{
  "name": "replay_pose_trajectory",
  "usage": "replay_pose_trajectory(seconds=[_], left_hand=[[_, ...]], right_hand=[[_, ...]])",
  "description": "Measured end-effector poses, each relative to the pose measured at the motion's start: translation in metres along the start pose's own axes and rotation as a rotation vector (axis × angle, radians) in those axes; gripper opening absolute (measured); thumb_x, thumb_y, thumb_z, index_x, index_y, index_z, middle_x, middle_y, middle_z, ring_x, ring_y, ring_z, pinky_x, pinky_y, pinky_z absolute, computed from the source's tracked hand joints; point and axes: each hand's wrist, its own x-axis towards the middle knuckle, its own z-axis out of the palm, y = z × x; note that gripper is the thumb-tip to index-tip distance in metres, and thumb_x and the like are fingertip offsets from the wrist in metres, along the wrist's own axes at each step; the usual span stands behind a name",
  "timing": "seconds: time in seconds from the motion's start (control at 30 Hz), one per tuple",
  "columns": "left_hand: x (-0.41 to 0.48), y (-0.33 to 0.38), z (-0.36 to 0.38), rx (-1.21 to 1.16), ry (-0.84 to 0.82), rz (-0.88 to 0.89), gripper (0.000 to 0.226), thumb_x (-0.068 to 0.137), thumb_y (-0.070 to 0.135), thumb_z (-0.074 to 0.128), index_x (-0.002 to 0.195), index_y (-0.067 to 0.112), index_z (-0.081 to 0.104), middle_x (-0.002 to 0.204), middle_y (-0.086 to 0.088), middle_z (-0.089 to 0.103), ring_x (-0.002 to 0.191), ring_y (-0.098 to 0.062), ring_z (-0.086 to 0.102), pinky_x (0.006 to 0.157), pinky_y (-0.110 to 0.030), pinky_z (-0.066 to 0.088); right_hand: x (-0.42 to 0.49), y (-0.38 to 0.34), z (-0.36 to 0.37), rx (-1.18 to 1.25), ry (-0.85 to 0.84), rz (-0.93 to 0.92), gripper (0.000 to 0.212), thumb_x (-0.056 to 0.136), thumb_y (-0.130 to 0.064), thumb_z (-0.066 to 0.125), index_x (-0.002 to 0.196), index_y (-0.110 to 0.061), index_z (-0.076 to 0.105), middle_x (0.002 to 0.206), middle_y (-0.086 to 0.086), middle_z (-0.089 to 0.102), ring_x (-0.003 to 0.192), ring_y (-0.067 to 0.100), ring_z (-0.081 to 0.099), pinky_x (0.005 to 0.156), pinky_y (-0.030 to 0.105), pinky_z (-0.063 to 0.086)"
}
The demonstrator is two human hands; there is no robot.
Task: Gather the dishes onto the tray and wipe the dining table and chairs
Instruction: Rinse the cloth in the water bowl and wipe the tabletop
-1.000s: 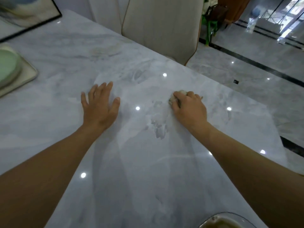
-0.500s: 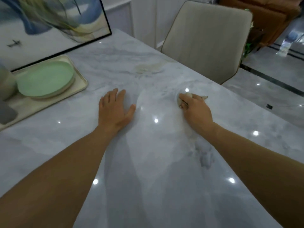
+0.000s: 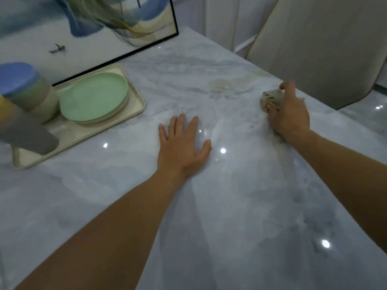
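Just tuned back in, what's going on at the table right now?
A person is wiping the marble dining table. Their right hand grips a crumpled cloth against the tabletop near the far edge, next to the beige chair. The left hand rests flat on the table. A yellowish smear sits just left of the cloth. The tray on the left already holds green plates and some cups.

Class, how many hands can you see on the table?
2. The left hand lies flat on the table; the right hand grips a cloth near the edge by the chair.
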Motion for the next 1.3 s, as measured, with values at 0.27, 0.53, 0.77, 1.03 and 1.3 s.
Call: replay_pose_trajectory(seconds=[0.27, 0.53, 0.77, 1.03, 1.3], left_hand=[[0.002, 0.0, -0.003, -0.017, 0.002, 0.013, 0.082, 0.09, 0.07, 0.021, 0.163, 0.033, 0.022, 0.174, -0.008, 0.012, 0.161, -0.025, 0.003, 0.129, -0.053, -0.006], [0.003, -0.002, 0.0, -0.016, 0.029, 0.027, 0.077, 0.093, 0.069, 0.027, 0.162, 0.035, 0.025, 0.173, -0.007, 0.017, 0.16, -0.024, 0.006, 0.129, -0.05, -0.004], [0.003, 0.0, -0.003, -0.037, 0.025, 0.024, 0.078, 0.093, 0.068, 0.026, 0.163, 0.035, 0.024, 0.174, -0.006, 0.015, 0.161, -0.022, 0.004, 0.13, -0.05, -0.005], [0.003, 0.0, -0.003, -0.035, 0.038, 0.026, 0.077, 0.093, 0.067, 0.027, 0.163, 0.035, 0.025, 0.173, -0.006, 0.017, 0.16, -0.023, 0.007, 0.129, -0.051, -0.002], [0.004, 0.0, -0.003, -0.039, 0.017, 0.025, 0.075, 0.095, 0.065, 0.031, 0.163, 0.036, 0.025, 0.174, -0.006, 0.015, 0.161, -0.022, 0.005, 0.13, -0.051, -0.003]], right_hand=[[0.056, -0.015, 0.016, -0.022, 0.023, -0.066, 0.011, 0.095, -0.008, 0.054, 0.102, -0.004, 0.062, 0.103, 0.02, 0.067, 0.1, 0.039, 0.061, 0.09, 0.043, 0.033], [0.089, -0.024, 0.021, -0.043, 0.012, -0.05, 0.019, 0.091, -0.002, 0.05, 0.105, -0.006, 0.062, 0.106, 0.023, 0.067, 0.101, 0.043, 0.062, 0.085, 0.043, 0.048], [0.114, -0.038, 0.03, -0.004, -0.02, -0.072, 0.029, 0.095, -0.004, 0.052, 0.121, -0.008, 0.064, 0.123, 0.022, 0.065, 0.116, 0.04, 0.057, 0.094, 0.037, 0.045], [0.125, -0.05, 0.036, -0.021, -0.125, -0.132, 0.036, 0.1, -0.01, 0.055, 0.136, -0.008, 0.058, 0.138, 0.023, 0.058, 0.125, 0.04, 0.053, 0.1, 0.031, 0.04], [0.131, -0.089, 0.056, -0.05, -0.239, -0.18, 0.035, 0.105, -0.023, 0.051, 0.14, -0.018, 0.055, 0.141, 0.017, 0.058, 0.128, 0.039, 0.053, 0.105, 0.037, 0.04]])
